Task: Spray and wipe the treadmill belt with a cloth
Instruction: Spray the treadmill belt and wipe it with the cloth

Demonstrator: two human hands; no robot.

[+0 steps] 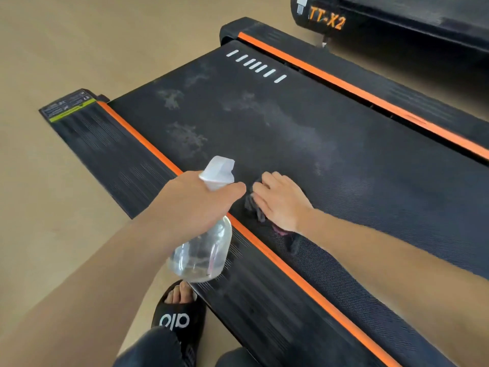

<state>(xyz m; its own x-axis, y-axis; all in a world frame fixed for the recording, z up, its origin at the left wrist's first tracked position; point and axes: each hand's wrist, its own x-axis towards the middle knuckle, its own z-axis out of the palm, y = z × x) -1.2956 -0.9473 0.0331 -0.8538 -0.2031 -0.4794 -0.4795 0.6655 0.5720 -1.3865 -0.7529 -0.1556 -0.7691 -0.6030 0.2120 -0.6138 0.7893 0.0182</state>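
Tan floor (79, 49), black slide sandal (177, 317), second black machine (397, 19)

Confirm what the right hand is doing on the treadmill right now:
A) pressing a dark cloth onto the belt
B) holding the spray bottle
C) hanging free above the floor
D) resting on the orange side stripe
A: the right hand lies flat on a dark cloth against the belt, while the left hand grips the spray bottle.

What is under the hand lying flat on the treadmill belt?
A dark cloth sticks out from under the right hand, pressed onto the belt. Most of the cloth is covered by the palm.
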